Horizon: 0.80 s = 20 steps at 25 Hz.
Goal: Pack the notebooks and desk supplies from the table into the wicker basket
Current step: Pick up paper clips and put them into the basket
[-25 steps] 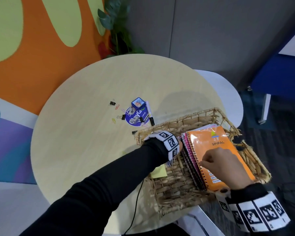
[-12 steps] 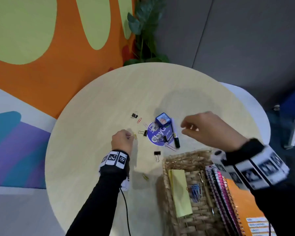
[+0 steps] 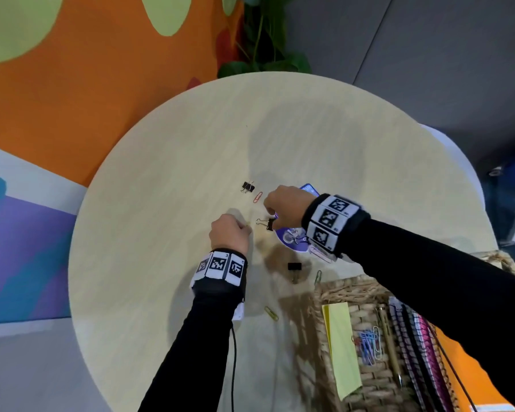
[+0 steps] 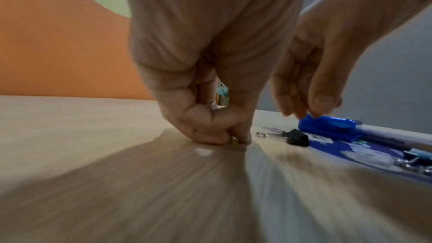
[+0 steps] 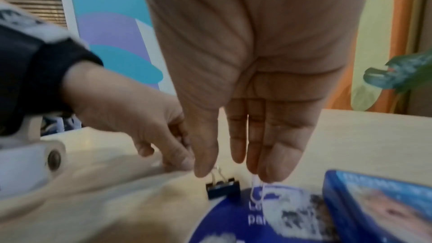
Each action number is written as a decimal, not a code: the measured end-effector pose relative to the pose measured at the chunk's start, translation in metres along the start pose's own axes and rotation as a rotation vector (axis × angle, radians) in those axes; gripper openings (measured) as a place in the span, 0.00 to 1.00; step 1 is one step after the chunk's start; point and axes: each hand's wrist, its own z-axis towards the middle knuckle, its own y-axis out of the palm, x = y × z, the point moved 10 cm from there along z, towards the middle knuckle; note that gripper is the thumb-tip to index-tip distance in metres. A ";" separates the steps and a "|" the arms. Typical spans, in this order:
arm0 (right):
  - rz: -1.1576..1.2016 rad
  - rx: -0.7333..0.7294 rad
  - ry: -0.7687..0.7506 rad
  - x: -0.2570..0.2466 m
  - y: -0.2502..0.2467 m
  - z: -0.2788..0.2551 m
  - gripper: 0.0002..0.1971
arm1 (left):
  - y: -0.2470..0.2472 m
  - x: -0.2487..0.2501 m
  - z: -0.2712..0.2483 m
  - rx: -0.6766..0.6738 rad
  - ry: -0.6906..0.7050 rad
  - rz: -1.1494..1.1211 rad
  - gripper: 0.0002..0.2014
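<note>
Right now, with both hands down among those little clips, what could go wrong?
The left hand pinches a tiny yellow paper clip flat on the table by fingertips only; it may slip. The right hand works close beside it, near a black binder clip, so the hands could bump. The green paper clip by the wicker basket might be overlooked.

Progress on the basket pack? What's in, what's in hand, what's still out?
In the basket: notebooks, yellow sticky pad, some paper clips, a pen.
In hand: left hand pinches a yellow clip on the table; right hand lifts a white clip.
Left out: binder clips, loose paper clips, blue disc, blue box, marker.
</note>
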 end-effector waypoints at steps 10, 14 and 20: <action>0.018 0.030 0.028 -0.010 -0.004 0.002 0.15 | 0.004 0.005 -0.007 -0.019 0.060 -0.007 0.09; 0.132 0.193 0.049 0.004 -0.037 -0.080 0.08 | -0.013 0.026 -0.029 0.029 0.131 0.001 0.09; 0.233 0.029 0.131 0.024 0.065 -0.228 0.03 | -0.036 0.084 -0.110 -0.058 0.434 -0.159 0.09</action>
